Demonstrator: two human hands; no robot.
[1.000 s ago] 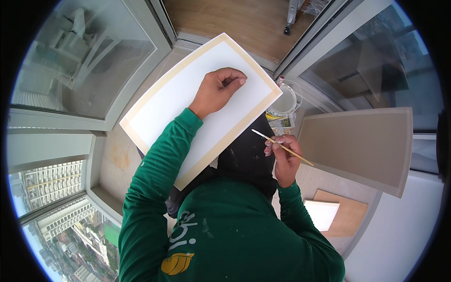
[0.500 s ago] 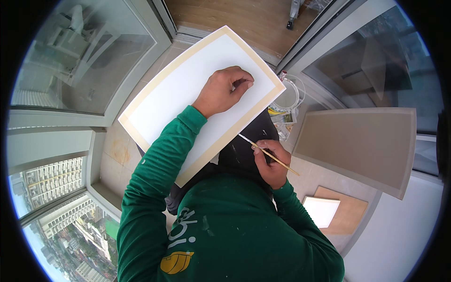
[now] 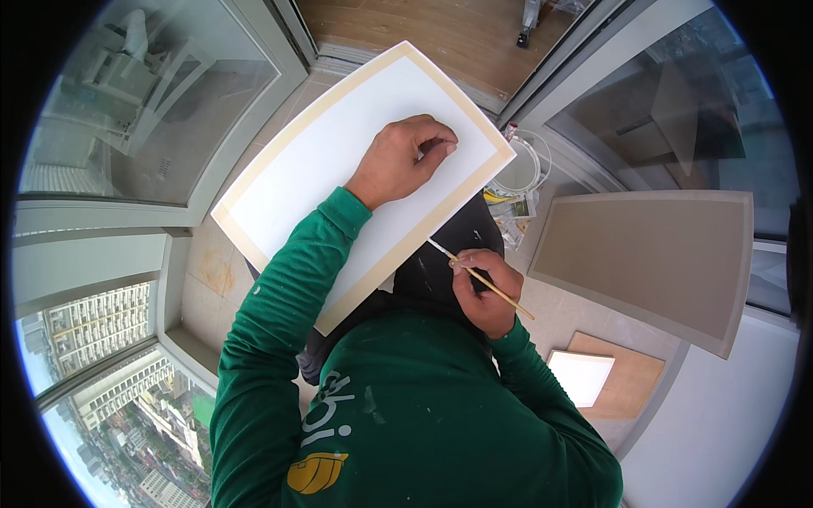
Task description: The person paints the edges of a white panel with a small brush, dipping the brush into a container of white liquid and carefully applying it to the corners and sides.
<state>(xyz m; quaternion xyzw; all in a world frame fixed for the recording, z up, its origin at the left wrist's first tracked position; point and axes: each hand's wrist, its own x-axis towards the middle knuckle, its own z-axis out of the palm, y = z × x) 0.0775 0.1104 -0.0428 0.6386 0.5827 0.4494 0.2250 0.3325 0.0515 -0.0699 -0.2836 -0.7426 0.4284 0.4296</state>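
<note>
Head view: my left hand (image 3: pixel 405 161) presses curled fingers on the white panel (image 3: pixel 339 169) at centre frame; my right hand (image 3: pixel 484 288) pinches a thin brush (image 3: pixel 478 276) at its lower edge. Face looks coated, tan border still bare.

A white bucket (image 3: pixel 518 168) stood on the tiled floor (image 3: pixel 207 271) beside small paint tubes (image 3: pixel 511 212). A grey-brown panel (image 3: pixel 648 254) leaned to the right. A smaller wooden board (image 3: pixel 628 381) with a white square (image 3: pixel 581 376) lay below it. Glass windows (image 3: pixel 144 102) surrounded the spot; buildings (image 3: pixel 93 322) showed far below.
</note>
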